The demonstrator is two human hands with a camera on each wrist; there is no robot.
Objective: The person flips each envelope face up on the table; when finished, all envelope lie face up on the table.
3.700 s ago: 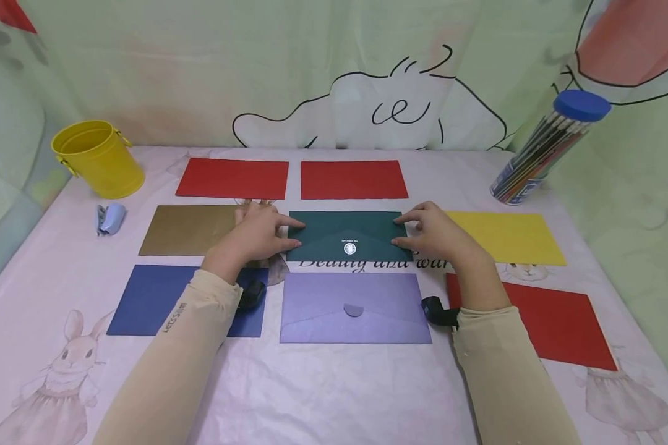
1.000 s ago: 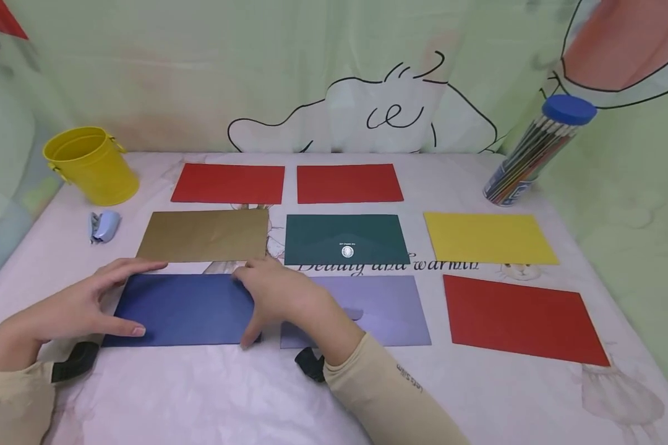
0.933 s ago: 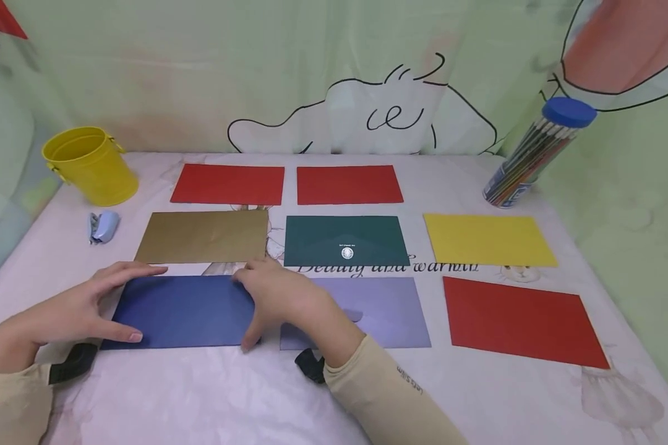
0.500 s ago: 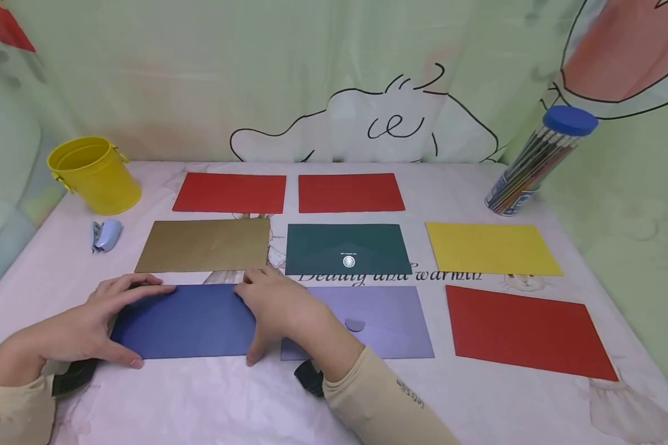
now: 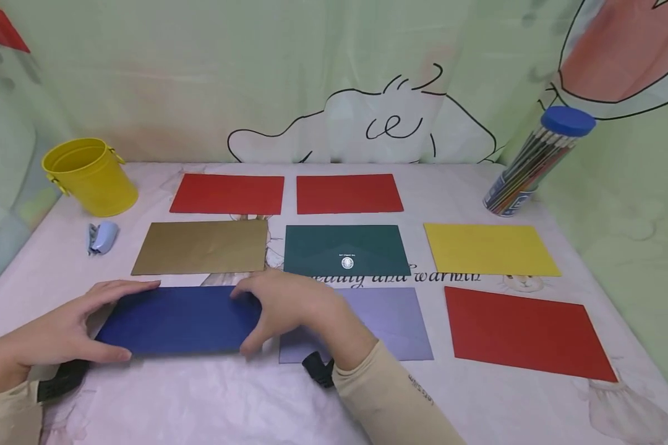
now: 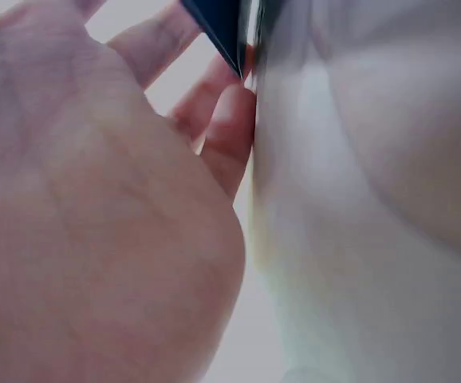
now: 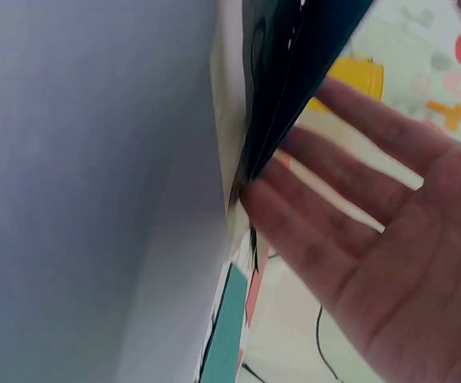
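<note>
Two bare hands on one dark blue envelope [image 5: 180, 319], seen from the head camera and both wrist cameras. The left hand [image 5: 61, 334] takes the envelope at its left short edge, thumb along the near corner and fingers reaching over the far corner. The right hand [image 5: 289, 306] takes the right short edge, thumb at the near corner and fingers curved over the far one. In the right wrist view the envelope's edge [image 7: 294, 88] is seen raised off the tablecloth [image 7: 95, 199], with the fingertips [image 7: 274, 211] against the edge. In the left wrist view the fingertips [image 6: 230, 128] meet the envelope's corner [image 6: 222, 28] in the same way. Both hands thus grasp the envelope between thumb and fingers; it lies between them, at the near left of the table.

Just beyond the grip lies a gold envelope [image 5: 201, 247]. Beyond the right hand lies a dark green envelope [image 5: 346, 250] with a small round seal. Directly under and to the right of the right hand is a lilac envelope [image 5: 378, 324], partly covered by the wrist. Further right are a large red envelope [image 5: 526, 332] and, beyond it, a yellow envelope [image 5: 490, 248]. Two more red envelopes [image 5: 228, 193] form the far row. Well to the left and beyond the left hand stand a yellow bucket [image 5: 91, 176] and a small pale blue clip [image 5: 101, 238]. A tube of pencils [image 5: 537, 164] leans at the far right.
</note>
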